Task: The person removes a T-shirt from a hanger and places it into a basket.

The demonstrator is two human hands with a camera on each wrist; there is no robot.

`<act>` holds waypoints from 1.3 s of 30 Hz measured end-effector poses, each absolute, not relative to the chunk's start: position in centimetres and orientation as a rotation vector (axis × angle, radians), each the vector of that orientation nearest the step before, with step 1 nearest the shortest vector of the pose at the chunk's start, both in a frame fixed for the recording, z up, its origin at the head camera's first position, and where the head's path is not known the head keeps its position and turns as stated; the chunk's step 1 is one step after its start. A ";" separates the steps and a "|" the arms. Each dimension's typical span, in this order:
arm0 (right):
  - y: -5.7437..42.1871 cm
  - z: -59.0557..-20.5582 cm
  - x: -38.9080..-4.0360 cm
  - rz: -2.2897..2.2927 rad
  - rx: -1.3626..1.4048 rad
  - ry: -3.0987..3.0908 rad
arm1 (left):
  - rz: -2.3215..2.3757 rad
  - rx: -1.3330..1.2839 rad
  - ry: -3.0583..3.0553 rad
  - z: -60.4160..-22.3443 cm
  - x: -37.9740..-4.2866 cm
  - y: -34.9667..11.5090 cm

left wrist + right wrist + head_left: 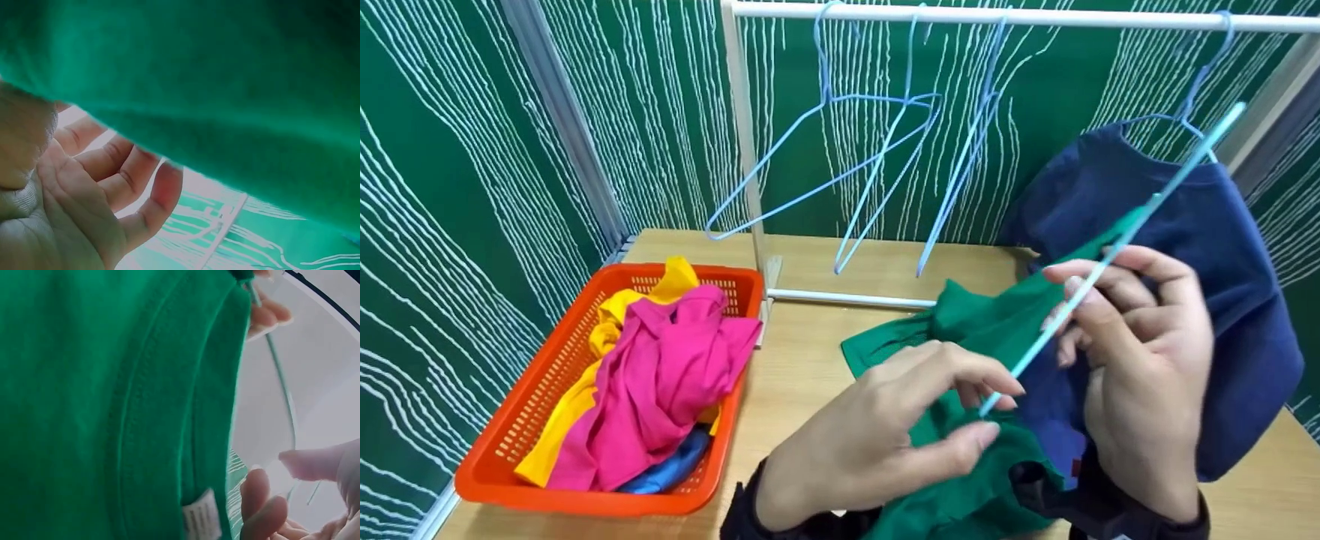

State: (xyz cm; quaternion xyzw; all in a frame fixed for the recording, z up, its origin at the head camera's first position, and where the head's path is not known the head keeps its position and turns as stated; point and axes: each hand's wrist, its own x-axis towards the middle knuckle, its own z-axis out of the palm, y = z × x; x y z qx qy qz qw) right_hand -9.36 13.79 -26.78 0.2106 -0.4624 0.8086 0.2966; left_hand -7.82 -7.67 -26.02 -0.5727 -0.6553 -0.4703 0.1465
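A light blue hanger (1170, 184) slants across the head view, with a green shirt (990, 319) hanging along it. My right hand (1147, 367) pinches the hanger partway along with thumb and fingers. Around its lower end curl the fingers of my left hand (885, 427), the thumb a little apart. In the right wrist view the shirt's collar (191, 399) and white label (201, 517) face the camera, beside the thin hanger (281, 379). Green cloth covers much of the left wrist view and partly hides the left fingers (129, 174).
Several blue hangers (821, 109) hang from a white rail (1035, 16). A navy shirt (1237, 315) hangs at the right. On the wooden table (802, 375) stands an orange basket (577, 504) with a pink garment (660, 390), a yellow garment (559, 427) and blue cloth (671, 465).
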 end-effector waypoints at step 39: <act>15.6 -27.1 -10.1 2.065 0.356 -1.012 | -0.991 -1.591 -2.174 -28.2 -9.9 -8.1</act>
